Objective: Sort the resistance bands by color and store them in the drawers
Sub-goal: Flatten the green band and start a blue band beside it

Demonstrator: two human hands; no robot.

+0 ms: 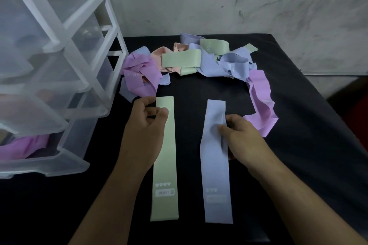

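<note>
A green band (165,167) marked HEAVY lies flat and lengthwise on the black table. My left hand (144,131) pinches its far end. To its right a blue band (216,177) lies lengthwise; my right hand (242,139) grips its right edge near the middle, where it is creased. A tangle of purple bands (139,77), peach bands (161,55), green bands (180,58) and blue bands (229,63) lies farther back. One long purple band (260,101) trails toward the right hand. A clear plastic drawer unit (59,61) stands at left, its bottom drawer (39,163) open and holding a purple band (22,146).
The black table (308,165) ends at a grey stained wall (239,0) behind and drops off on the right side. The drawers of the unit jut out over the table's left part. Bare cloth shows between and in front of the two flat bands.
</note>
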